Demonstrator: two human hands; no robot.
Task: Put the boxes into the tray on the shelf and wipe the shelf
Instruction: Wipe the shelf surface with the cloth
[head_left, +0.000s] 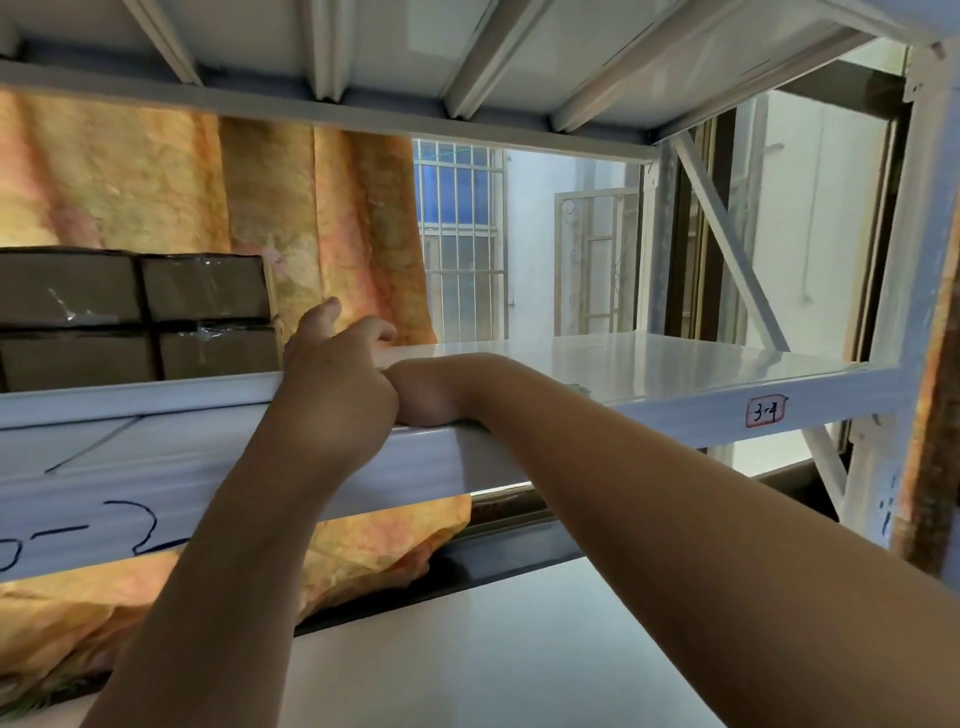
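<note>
My left hand (337, 369) lies over the front edge of the shelf (675, 364), just right of the boxes (202, 317). Its fingers (376, 330) are bent with the tips down on the white board and the thumb is raised toward the boxes. I cannot tell whether anything is under the palm. My right hand (428, 395) is bent at the wrist on the same front edge and touches the left. Its fingers are hidden behind the left hand, so I cannot tell whether they are wide, narrow or holding something.

The brown taped boxes stand two high at the shelf's left end, close to the front edge. I cannot make out a tray. A red-bordered label (766, 410) is stuck on the front rail toward the right corner. An orange curtain (337, 218) hangs behind the boxes, with a barred window (462, 234) beside it.
</note>
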